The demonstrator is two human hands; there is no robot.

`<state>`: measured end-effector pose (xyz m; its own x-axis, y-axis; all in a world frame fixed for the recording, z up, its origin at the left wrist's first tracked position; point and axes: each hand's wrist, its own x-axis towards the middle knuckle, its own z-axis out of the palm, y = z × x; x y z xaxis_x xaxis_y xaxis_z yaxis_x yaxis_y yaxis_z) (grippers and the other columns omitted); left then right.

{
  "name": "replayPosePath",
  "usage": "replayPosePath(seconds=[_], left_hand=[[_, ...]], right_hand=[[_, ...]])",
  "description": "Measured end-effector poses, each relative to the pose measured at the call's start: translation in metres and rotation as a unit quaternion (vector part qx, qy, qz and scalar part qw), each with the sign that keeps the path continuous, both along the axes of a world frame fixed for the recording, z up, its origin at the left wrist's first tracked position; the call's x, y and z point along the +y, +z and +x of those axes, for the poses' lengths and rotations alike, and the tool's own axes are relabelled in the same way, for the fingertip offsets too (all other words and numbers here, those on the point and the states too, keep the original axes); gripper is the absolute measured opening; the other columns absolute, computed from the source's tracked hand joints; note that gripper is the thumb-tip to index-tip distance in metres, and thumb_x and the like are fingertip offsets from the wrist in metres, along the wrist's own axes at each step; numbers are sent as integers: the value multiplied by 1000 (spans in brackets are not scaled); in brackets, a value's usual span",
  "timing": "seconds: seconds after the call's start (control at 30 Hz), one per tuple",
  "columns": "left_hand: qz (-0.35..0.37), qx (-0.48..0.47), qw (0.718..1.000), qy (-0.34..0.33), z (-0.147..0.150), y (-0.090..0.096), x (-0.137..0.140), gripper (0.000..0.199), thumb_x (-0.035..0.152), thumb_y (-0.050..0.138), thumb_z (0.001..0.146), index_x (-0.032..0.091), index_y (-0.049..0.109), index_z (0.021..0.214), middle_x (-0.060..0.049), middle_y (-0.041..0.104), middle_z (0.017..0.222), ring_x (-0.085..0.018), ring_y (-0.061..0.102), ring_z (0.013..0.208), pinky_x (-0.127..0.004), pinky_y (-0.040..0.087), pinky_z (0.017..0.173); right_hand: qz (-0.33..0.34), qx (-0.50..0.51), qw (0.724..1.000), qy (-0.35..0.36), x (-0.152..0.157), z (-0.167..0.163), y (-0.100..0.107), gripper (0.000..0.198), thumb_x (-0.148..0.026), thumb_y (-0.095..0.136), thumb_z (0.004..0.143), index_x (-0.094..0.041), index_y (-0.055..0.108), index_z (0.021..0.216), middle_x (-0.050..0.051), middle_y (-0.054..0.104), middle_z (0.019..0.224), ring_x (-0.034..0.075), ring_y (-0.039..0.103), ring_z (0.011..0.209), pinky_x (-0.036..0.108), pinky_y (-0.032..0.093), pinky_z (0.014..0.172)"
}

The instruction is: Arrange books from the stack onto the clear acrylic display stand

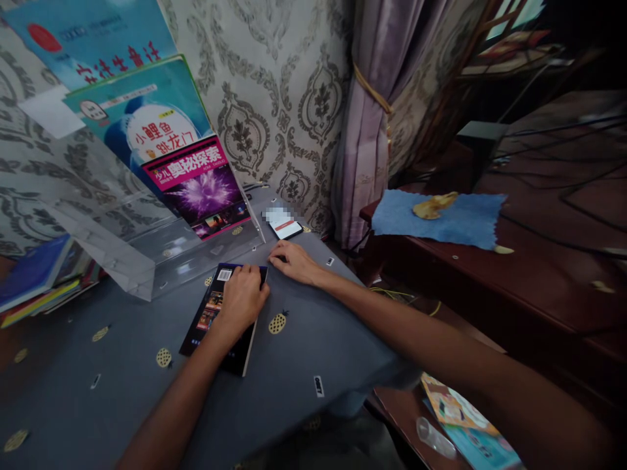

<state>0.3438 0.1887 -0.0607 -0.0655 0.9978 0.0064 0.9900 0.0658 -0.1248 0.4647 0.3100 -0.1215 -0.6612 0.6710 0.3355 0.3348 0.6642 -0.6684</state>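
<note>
A black book (241, 356) lies face down on the table, with a barcode and small pictures on its cover. My left hand (243, 292) rests on its upper part, fingers bent over it and thumb by the right edge. To the right, my right hand (294, 261) lies on the tablecloth with loosely curled fingers and nothing visible in them. Just beyond it is a phone (289, 228) with a lit screen. A clear acrylic stand (140, 277) holds a magenta book (200, 189), a teal book (115, 127) and a blue book (93, 39) in stepped rows.
A stack of books (39, 277) sits at the left on the grey tablecloth (132, 405). Beyond the table's right edge, a dark red table (533, 241) bears a blue cloth (470, 225) and cables. Lower right are more books (482, 444) and a clear plastic cup (434, 436).
</note>
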Motion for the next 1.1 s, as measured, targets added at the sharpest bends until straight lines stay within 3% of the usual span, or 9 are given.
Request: replayPosePath(seconds=[0.27, 0.57, 1.1], left_hand=[[2, -21, 1000, -11, -1, 0, 1, 22, 20, 51, 92, 9, 65, 105, -17, 70, 106, -29, 63, 105, -39, 48, 90], [-21, -81, 996, 11, -9, 13, 5, 20, 22, 50, 92, 16, 69, 93, -10, 75, 92, -23, 69, 89, -31, 46, 77], [-45, -82, 995, 19, -8, 22, 5, 27, 23, 47, 95, 16, 73, 98, -11, 77, 93, -25, 71, 91, -32, 44, 76]], right_hand=[[-3, -6, 1000, 0, -1, 0, 1, 16, -13, 59, 89, -14, 75, 87, 8, 67, 95, 17, 59, 84, 30, 45, 78], [-5, 12, 1000, 13, 0, 1, 0, 17, -13, 59, 88, -16, 76, 88, 6, 68, 96, 17, 60, 85, 31, 46, 78], [-15, 29, 999, 29, -3, 2, 3, 18, -10, 59, 88, -16, 76, 92, 6, 68, 98, 17, 61, 86, 31, 46, 80]])
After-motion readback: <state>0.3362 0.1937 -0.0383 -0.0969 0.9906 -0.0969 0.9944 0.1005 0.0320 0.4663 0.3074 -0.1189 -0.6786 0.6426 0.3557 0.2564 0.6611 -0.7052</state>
